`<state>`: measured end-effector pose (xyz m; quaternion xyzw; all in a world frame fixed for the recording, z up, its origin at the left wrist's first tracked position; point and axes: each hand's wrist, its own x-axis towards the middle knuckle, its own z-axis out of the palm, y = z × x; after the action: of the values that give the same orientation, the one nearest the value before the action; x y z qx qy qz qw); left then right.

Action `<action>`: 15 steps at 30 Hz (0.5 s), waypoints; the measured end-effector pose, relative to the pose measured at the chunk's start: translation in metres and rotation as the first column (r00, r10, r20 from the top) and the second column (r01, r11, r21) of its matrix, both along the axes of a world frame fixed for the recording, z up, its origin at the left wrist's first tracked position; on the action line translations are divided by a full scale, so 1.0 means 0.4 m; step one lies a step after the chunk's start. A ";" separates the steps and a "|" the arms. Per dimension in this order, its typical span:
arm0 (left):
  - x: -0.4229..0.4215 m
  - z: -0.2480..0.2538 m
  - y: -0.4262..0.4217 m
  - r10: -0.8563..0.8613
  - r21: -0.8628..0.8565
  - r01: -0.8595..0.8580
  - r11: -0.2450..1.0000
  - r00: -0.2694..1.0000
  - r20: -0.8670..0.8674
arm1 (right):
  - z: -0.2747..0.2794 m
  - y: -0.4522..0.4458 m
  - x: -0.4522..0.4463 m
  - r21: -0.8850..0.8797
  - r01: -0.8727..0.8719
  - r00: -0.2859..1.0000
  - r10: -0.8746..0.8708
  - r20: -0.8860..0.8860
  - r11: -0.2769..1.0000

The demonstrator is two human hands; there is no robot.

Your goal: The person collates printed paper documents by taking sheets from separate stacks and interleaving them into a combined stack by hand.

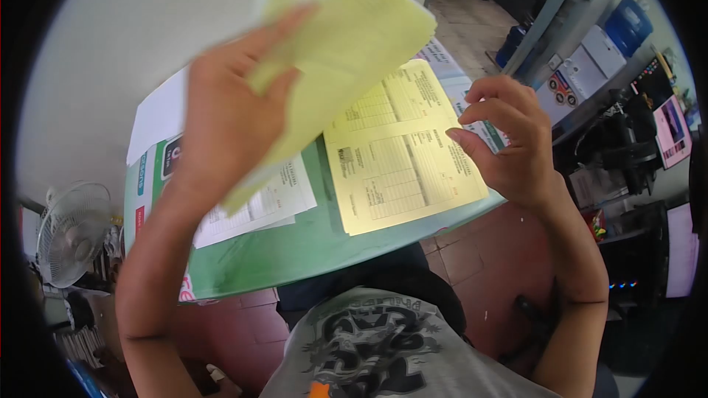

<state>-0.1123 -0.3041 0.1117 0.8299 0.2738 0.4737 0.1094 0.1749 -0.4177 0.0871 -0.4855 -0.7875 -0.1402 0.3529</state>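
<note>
My left hand (232, 114) is closed on a yellow sheet (346, 44), lifted above the table and blurred by motion. Beneath and to the right of it lies a stack of yellow printed forms (405, 169). My right hand (509, 129) hovers at the stack's right edge, fingers curled and apart, with nothing between them. White printed forms (273, 203) lie on the left, partly covered by the raised sheet and my left forearm.
The green table (258, 265) has its near edge close to my body. White paper (158, 121) lies at its back left. A fan (74, 234) stands at the left, and a water dispenser (590, 63) at the right.
</note>
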 end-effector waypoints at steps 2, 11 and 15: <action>-0.073 0.073 0.038 0.042 -0.061 -0.039 0.997 0.998 0.045 | -0.014 0.011 -0.012 -0.045 -0.016 1.000 0.016 0.004 0.999; -0.358 0.272 0.079 0.380 0.160 -0.374 0.913 0.925 -0.006 | -0.079 0.075 -0.153 -0.263 -0.314 0.949 0.289 -0.129 0.912; -0.360 0.266 0.032 0.479 0.372 -0.461 0.806 0.877 0.051 | -0.137 0.095 -0.243 -0.393 -0.410 0.907 0.415 -0.076 0.823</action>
<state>-0.2564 -0.2914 0.2180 0.7521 0.3780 0.5101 -0.1769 0.0778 -0.3799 0.0322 -0.3648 -0.8875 0.1002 0.2629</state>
